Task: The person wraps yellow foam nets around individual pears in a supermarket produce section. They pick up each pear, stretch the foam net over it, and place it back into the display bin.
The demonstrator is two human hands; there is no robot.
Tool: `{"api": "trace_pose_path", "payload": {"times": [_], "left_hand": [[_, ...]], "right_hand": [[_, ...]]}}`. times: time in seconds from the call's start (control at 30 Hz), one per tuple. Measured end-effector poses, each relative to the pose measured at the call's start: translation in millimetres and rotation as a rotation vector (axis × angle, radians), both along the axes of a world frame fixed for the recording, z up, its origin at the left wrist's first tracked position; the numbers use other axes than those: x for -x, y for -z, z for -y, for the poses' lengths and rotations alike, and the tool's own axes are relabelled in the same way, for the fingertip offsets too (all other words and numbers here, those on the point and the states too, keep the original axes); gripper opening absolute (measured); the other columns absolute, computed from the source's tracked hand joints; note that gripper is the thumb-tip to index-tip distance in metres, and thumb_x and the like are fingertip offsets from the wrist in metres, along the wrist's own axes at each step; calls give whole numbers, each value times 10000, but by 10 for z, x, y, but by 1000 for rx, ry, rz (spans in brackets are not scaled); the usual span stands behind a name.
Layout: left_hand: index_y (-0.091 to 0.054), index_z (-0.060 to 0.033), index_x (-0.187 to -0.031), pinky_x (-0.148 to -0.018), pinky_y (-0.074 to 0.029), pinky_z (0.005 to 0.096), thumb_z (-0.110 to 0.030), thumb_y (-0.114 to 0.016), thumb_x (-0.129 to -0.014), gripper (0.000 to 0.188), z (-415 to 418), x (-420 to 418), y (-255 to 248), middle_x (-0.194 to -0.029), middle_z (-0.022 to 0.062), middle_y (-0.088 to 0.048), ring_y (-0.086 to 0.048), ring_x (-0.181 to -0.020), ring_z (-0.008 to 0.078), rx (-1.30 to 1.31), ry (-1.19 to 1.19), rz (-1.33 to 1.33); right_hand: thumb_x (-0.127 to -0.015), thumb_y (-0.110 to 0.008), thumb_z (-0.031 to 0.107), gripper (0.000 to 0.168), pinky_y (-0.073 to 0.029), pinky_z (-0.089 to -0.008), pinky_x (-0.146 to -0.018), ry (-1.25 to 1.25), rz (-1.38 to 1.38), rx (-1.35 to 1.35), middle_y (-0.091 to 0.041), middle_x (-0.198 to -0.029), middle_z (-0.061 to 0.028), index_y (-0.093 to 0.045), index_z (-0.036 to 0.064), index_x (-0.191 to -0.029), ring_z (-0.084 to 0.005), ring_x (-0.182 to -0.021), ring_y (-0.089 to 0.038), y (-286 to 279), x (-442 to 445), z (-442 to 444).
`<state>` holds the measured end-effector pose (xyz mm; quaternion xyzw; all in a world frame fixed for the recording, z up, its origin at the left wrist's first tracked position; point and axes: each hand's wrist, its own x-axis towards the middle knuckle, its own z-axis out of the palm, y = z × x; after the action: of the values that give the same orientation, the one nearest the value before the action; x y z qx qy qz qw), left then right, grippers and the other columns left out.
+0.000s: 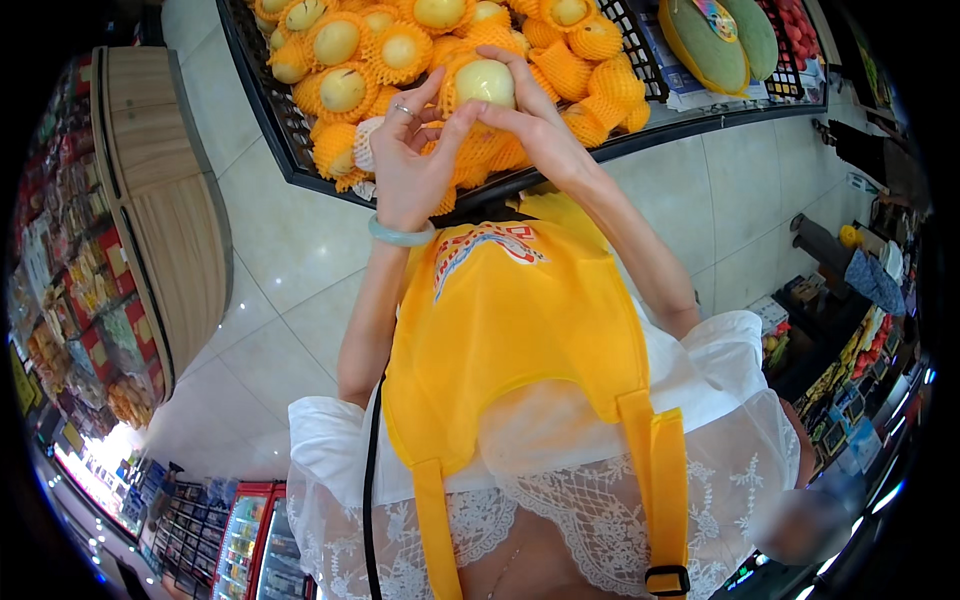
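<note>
A round, pale yellow-green fruit (486, 82) sits between my two hands, its smooth top showing out of an orange foam net. My right hand (536, 124) curls around its right side, with a finger over the far edge and the thumb along the near edge. From the other side my left hand (416, 150), wearing a ring and a pale bangle, pinches the net's left and near edge. The two thumb tips meet just below the bare fruit. Under the hands, more netted fruits (337, 43) fill a black plastic crate (281, 127). A white foam net (365, 142) lies beside my left hand.
Green melons (709, 45) lie on newsprint right of the crate, near red fruits (796, 34). A wooden shelf unit (169, 187) with packaged goods stands left. My yellow apron (517, 315) hangs close to the display's black edge. Another person's legs (821, 244) show at right.
</note>
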<state>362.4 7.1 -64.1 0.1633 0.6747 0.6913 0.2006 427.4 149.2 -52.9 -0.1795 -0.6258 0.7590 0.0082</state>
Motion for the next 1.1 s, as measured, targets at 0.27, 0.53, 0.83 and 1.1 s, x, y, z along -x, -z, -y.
{"api": "trace_pose_path", "payload": {"times": [0.27, 0.53, 0.83, 1.1], "left_hand": [[-589, 2, -1258, -741, -511, 210, 56, -640, -802, 462, 43, 115, -30, -1136, 43, -623, -571, -857, 76, 25, -17, 194], [-573, -18, -1286, -753, -475, 191, 74, -559, -819, 477, 225, 310, 72, -1125, 32, -619, -575, -840, 70, -395, 141, 702], [-548, -12, -1306, -803, -469, 206, -16, -570, -914, 393, 88, -14, 196, -1034, -3, -566, -540, -931, 76, -272, 9, 353], [-520, 16, -1215, -753, -505, 248, -114, -673, -886, 385, 53, -126, -100, -1014, 70, -567, -554, -866, 110, -3, -75, 276]], "right_hand": [[-888, -621, 289, 713, -288, -358, -1087, 6, -72, -363, -302, -1339, -236, -245, 24, -1433, -316, -1281, -351, 95, 56, 58], [-903, -610, 311, 730, -320, -354, -1071, 36, -46, -227, -340, -1354, -211, -231, -6, -1441, -290, -1279, -374, 69, 35, 68], [-895, -636, 216, 683, -371, -327, -1019, 149, -143, 82, -462, -1246, -138, -260, 1, -1423, -210, -1169, -464, 12, -18, 153], [-808, -628, 60, 783, -392, -434, -988, 2, -272, -890, -296, -1295, -290, -173, -58, -1434, -464, -1163, -406, 39, -62, 242]]}}
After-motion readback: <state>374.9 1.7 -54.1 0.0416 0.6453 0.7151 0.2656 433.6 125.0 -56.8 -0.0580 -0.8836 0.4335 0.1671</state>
